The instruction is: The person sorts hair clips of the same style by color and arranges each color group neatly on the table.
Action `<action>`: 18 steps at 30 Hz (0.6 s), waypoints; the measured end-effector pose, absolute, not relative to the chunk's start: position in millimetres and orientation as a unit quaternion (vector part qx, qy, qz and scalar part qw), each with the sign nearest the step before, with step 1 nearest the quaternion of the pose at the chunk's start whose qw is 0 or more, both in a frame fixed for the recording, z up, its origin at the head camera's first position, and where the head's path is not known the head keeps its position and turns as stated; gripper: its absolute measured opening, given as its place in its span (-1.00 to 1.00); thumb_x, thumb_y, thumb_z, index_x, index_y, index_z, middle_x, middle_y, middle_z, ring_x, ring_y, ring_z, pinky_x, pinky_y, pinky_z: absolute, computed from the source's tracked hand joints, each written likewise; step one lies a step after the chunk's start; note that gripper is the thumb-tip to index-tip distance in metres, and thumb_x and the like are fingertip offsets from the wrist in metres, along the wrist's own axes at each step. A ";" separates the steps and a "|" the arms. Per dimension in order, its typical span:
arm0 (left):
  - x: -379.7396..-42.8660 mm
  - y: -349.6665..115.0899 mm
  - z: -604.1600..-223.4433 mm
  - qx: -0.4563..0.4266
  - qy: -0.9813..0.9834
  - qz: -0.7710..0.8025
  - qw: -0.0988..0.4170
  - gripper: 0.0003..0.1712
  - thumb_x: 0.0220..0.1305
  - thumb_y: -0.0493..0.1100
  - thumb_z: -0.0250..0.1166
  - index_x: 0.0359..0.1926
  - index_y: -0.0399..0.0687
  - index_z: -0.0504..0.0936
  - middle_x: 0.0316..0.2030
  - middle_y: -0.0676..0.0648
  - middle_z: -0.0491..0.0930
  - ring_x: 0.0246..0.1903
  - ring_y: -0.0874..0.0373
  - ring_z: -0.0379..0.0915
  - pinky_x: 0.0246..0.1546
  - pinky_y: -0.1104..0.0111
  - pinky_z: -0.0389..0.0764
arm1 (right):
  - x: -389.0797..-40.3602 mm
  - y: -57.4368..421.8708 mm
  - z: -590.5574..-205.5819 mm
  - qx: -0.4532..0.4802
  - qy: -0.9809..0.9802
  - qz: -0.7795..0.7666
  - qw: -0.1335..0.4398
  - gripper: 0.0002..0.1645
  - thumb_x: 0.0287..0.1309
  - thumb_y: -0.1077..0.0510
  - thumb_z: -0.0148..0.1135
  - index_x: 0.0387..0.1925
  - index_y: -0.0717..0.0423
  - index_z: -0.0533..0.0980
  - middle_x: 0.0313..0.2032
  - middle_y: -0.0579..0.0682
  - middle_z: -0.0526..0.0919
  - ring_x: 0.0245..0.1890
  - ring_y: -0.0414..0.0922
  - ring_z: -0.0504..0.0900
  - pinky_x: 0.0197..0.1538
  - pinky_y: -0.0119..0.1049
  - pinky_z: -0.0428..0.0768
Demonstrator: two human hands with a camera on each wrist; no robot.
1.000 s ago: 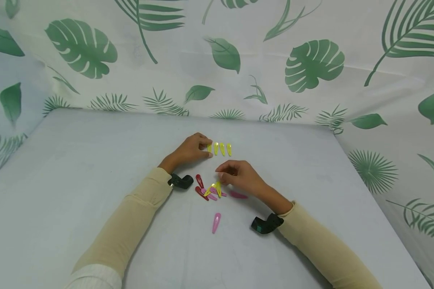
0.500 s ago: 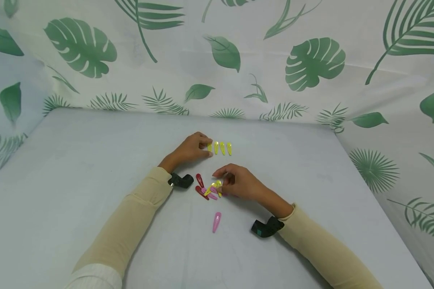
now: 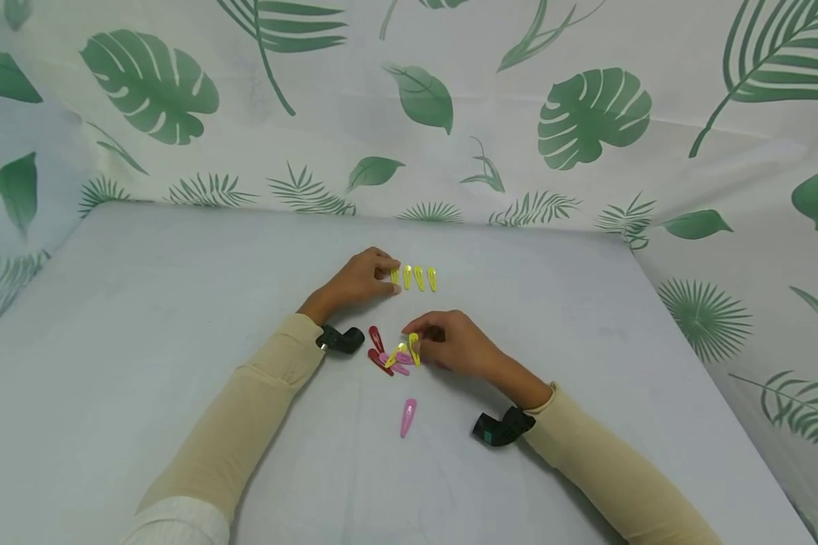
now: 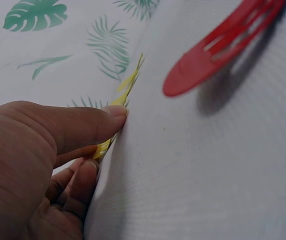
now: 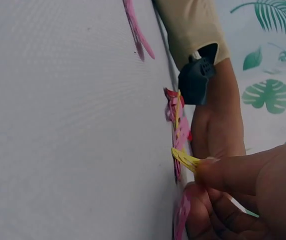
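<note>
My right hand (image 3: pixel 457 344) pinches a yellow snap hair clip (image 5: pixel 185 159) between thumb and fingers, just over a small pile of clips. In that pile lie a yellow clip (image 3: pixel 396 356), pink clips (image 3: pixel 400 369) and two red clips (image 3: pixel 376 338). Farther back, my left hand (image 3: pixel 360 278) holds the leftmost yellow clip (image 3: pixel 394 277) of a short row, thumb at one end and fingers at the other. The other yellow clips (image 3: pixel 419 278) of the row stand side by side to its right. A pink clip (image 5: pixel 182 220) lies beneath my right hand, hidden from the head view.
A single pink clip (image 3: pixel 408 418) lies nearer the front, apart from the pile. The white-covered table (image 3: pixel 177 303) meets a leaf-printed cloth backdrop (image 3: pixel 491 113) behind it. A black wrist camera (image 3: pixel 503 428) sits at each sleeve cuff.
My right hand has come down to the pile, pinched a yellow clip there and raised it slightly. My left hand stays at the row's left end.
</note>
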State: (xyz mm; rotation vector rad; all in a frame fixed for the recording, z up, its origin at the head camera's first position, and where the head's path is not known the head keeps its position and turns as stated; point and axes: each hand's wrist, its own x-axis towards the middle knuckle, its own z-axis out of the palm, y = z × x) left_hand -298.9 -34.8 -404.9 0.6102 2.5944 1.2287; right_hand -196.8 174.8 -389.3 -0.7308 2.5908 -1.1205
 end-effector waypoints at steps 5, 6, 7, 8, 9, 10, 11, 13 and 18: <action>-299.5 -34.6 -406.2 0.203 0.881 0.414 0.104 -0.42 0.23 -0.16 0.36 0.26 -0.21 0.50 0.11 -0.14 0.39 0.02 0.06 0.39 0.06 0.27 0.44 | -198.5 177.4 -389.1 -0.220 0.882 -0.402 0.110 -0.81 0.23 0.33 0.24 -0.16 0.15 0.68 -0.28 -0.08 0.69 -0.32 -0.17 0.56 -0.18 -0.30 0.55; -299.4 -34.6 -406.3 0.201 0.882 0.413 0.105 -0.42 0.23 -0.16 0.37 0.26 -0.20 0.50 0.11 -0.13 0.39 0.02 0.06 0.39 0.06 0.27 0.44 | -198.7 177.6 -389.0 -0.213 0.880 -0.409 0.112 -0.81 0.24 0.33 0.23 -0.16 0.16 0.68 -0.26 -0.07 0.69 -0.32 -0.16 0.56 -0.19 -0.30 0.55; -299.3 -34.5 -406.3 0.200 0.882 0.413 0.106 -0.42 0.23 -0.16 0.37 0.26 -0.20 0.50 0.11 -0.13 0.39 0.02 0.06 0.39 0.06 0.27 0.44 | -198.8 177.6 -388.9 -0.206 0.878 -0.416 0.115 -0.81 0.24 0.33 0.22 -0.15 0.16 0.67 -0.25 -0.05 0.69 -0.33 -0.16 0.57 -0.20 -0.30 0.56; -299.0 -34.5 -406.1 0.199 0.882 0.414 0.108 -0.42 0.24 -0.16 0.37 0.26 -0.20 0.50 0.11 -0.13 0.39 0.02 0.06 0.38 0.06 0.27 0.44 | -198.7 177.6 -388.7 -0.200 0.874 -0.426 0.119 -0.80 0.25 0.34 0.21 -0.14 0.18 0.67 -0.23 -0.03 0.69 -0.34 -0.15 0.58 -0.21 -0.30 0.57; -299.0 -34.3 -406.0 0.198 0.882 0.413 0.108 -0.42 0.24 -0.15 0.37 0.26 -0.19 0.50 0.11 -0.12 0.39 0.01 0.06 0.38 0.06 0.27 0.44 | -198.8 177.8 -388.7 -0.196 0.871 -0.434 0.122 -0.79 0.26 0.35 0.19 -0.13 0.19 0.66 -0.22 -0.01 0.69 -0.34 -0.14 0.59 -0.22 -0.30 0.58; -299.0 -34.2 -405.9 0.197 0.883 0.413 0.109 -0.42 0.24 -0.15 0.37 0.26 -0.19 0.50 0.11 -0.12 0.39 0.01 0.07 0.38 0.06 0.27 0.44 | -198.9 177.8 -388.6 -0.192 0.867 -0.443 0.125 -0.79 0.26 0.36 0.18 -0.12 0.20 0.66 -0.20 0.01 0.69 -0.34 -0.13 0.60 -0.22 -0.30 0.60; -299.0 -34.0 -405.8 0.196 0.883 0.413 0.109 -0.42 0.24 -0.15 0.37 0.26 -0.19 0.50 0.11 -0.11 0.39 0.01 0.07 0.38 0.06 0.27 0.44 | -199.0 178.1 -388.8 -0.191 0.863 -0.450 0.127 -0.78 0.27 0.37 0.16 -0.12 0.22 0.65 -0.19 0.02 0.69 -0.34 -0.13 0.62 -0.22 -0.30 0.61; -299.1 -33.8 -405.6 0.196 0.883 0.412 0.109 -0.42 0.24 -0.14 0.37 0.26 -0.18 0.50 0.10 -0.11 0.39 0.01 0.07 0.38 0.06 0.27 0.44 | -199.6 178.4 -389.2 -0.186 0.854 -0.467 0.135 -0.78 0.28 0.38 0.14 -0.11 0.24 0.64 -0.18 0.05 0.69 -0.32 -0.11 0.64 -0.22 -0.29 0.64; -299.7 -33.5 -404.9 0.195 0.885 0.410 0.107 -0.42 0.24 -0.13 0.37 0.26 -0.17 0.51 0.10 -0.10 0.40 0.00 0.08 0.38 0.04 0.27 0.44 | -202.2 180.1 -390.8 -0.154 0.833 -0.506 0.161 -0.77 0.32 0.34 0.13 -0.08 0.24 0.64 -0.18 0.05 0.71 -0.26 -0.07 0.68 -0.17 -0.25 0.65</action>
